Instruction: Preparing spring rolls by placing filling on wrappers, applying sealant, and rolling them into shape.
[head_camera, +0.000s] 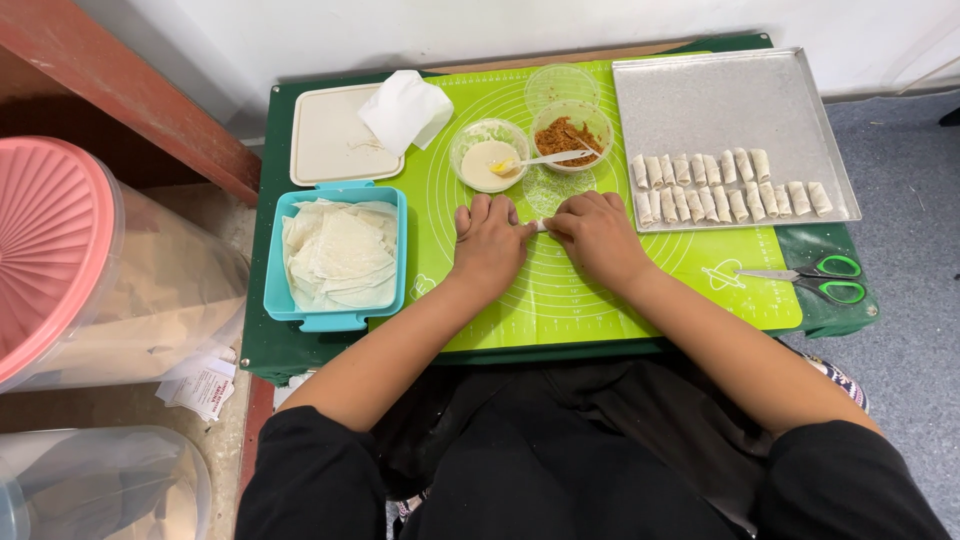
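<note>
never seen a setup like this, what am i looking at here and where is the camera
There is one picture, taken by a camera worn on a person's head and looking down at their own two bare hands; no machine is involved. The left hand and right hand press side by side on a small pale roll on a green silicone mat. To the left sits a teal container of thin wrapper sheets, with its lid behind. Beyond the hands are a bowl of pale paste with a spoon and a bowl of brown filling. On the right, a metal tray holds finished rolls, and green-handled scissors lie nearby.
</note>
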